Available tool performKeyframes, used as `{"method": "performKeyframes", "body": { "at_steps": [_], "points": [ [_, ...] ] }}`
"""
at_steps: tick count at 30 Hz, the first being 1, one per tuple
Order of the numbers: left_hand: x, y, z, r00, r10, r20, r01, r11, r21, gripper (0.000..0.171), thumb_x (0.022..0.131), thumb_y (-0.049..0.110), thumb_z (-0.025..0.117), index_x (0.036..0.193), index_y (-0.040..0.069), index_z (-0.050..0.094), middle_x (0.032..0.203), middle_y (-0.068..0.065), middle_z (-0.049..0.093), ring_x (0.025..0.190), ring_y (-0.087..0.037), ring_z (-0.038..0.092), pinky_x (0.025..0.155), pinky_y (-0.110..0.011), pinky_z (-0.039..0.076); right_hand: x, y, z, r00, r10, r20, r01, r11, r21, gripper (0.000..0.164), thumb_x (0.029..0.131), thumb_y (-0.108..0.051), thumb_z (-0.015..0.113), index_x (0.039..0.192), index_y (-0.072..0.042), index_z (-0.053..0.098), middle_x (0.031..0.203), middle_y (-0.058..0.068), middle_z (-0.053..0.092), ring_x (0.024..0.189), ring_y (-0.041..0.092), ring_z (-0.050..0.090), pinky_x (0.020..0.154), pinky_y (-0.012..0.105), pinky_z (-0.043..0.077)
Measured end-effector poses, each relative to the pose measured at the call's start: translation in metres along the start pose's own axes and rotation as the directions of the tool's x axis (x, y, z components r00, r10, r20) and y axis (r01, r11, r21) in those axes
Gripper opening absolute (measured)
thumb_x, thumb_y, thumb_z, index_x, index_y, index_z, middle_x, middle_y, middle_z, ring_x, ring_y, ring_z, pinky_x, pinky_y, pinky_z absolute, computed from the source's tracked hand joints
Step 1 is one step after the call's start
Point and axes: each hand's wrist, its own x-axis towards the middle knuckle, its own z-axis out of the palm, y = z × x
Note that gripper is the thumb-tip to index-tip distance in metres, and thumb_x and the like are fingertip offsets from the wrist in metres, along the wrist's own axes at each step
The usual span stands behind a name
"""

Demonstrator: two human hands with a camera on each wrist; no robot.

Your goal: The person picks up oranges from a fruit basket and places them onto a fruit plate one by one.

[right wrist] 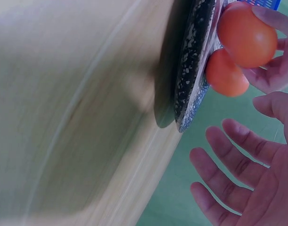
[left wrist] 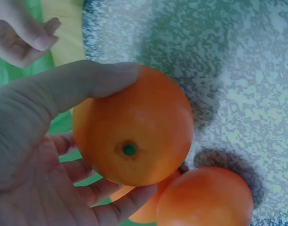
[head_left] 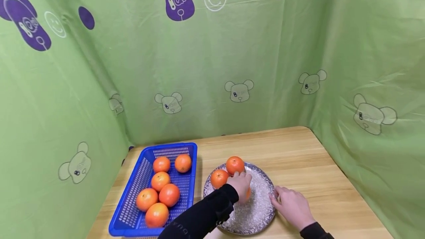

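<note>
My left hand [head_left: 240, 184] is over a round speckled grey plate [head_left: 262, 205]. It grips an orange [left wrist: 139, 127] between thumb and fingers, with the green stem spot showing in the left wrist view. Two more oranges, one at the back [head_left: 235, 165] and one to its left [head_left: 219, 179], lie on the plate's far left part, beside the held one. By the plate's right rim is my right hand [head_left: 292, 205]. Its fingers are spread and loosely bent with nothing in them in the right wrist view; whether the thumb touches the rim I cannot tell.
A blue plastic basket [head_left: 194, 180] stands left of the plate, holding several oranges [head_left: 169, 195]. Both rest on a light wooden table [head_left: 299, 150]. Green printed cloth [head_left: 265, 47] hangs around the table at the back and sides.
</note>
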Motion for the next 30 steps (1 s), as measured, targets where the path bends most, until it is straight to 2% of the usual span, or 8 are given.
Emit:
{"method": "performKeyframes", "body": {
  "at_steps": [4,10,20,24,30],
  "points": [
    [0.005,0.002,-0.001,0.998,-0.034,0.056,0.032,0.999,0.03,0.034,0.081,0.031,0.071,0.109,0.021,0.056,0.108,0.0,0.058,0.096,-0.019,0.052,0.066,-0.034,0.046,0.0,0.002,0.001,1.0,-0.002,-0.01,0.002,1.0,0.0,0.019,0.086,-0.033,0.068,0.078,-0.018,0.059,0.059,-0.009,0.045,0.052,0.009,0.044,0.05,0.029,0.041],
    [0.01,0.002,-0.001,0.997,-0.03,0.074,0.026,0.998,0.051,0.03,0.08,0.031,0.072,0.105,0.021,0.059,0.104,-0.001,0.054,0.091,-0.018,0.049,0.064,-0.031,0.045,0.001,0.004,0.001,1.0,-0.006,-0.023,0.006,1.0,0.001,0.017,0.085,-0.032,0.069,0.08,-0.018,0.06,0.061,-0.008,0.047,0.053,0.01,0.047,0.051,0.031,0.043],
    [0.017,-0.003,0.011,1.0,0.002,0.001,-0.002,1.0,0.028,0.052,0.065,0.032,0.084,0.11,0.022,0.06,0.11,-0.003,0.051,0.096,-0.019,0.048,0.066,-0.028,0.045,0.003,0.006,0.003,1.0,0.004,-0.001,-0.004,1.0,0.005,0.019,0.085,-0.032,0.069,0.079,-0.018,0.059,0.061,-0.008,0.046,0.053,0.01,0.045,0.051,0.03,0.042],
    [0.02,-0.003,0.016,1.0,0.012,-0.019,-0.011,0.999,0.043,0.058,0.065,0.038,0.085,0.115,0.023,0.059,0.11,-0.003,0.052,0.098,-0.019,0.048,0.07,-0.029,0.045,0.003,0.006,0.003,1.0,0.004,0.001,-0.004,1.0,0.004,0.019,0.086,-0.032,0.068,0.079,-0.017,0.059,0.061,-0.008,0.046,0.054,0.01,0.045,0.052,0.031,0.043],
    [0.024,-0.008,0.018,0.998,0.032,-0.062,-0.028,0.998,0.062,0.057,0.068,0.041,0.082,0.118,0.022,0.06,0.11,-0.003,0.055,0.096,-0.018,0.05,0.069,-0.029,0.047,0.004,0.007,0.003,1.0,0.015,0.012,-0.015,1.0,0.013,0.019,0.086,-0.033,0.068,0.079,-0.018,0.059,0.06,-0.008,0.045,0.053,0.01,0.044,0.051,0.03,0.041]
  ]
}}
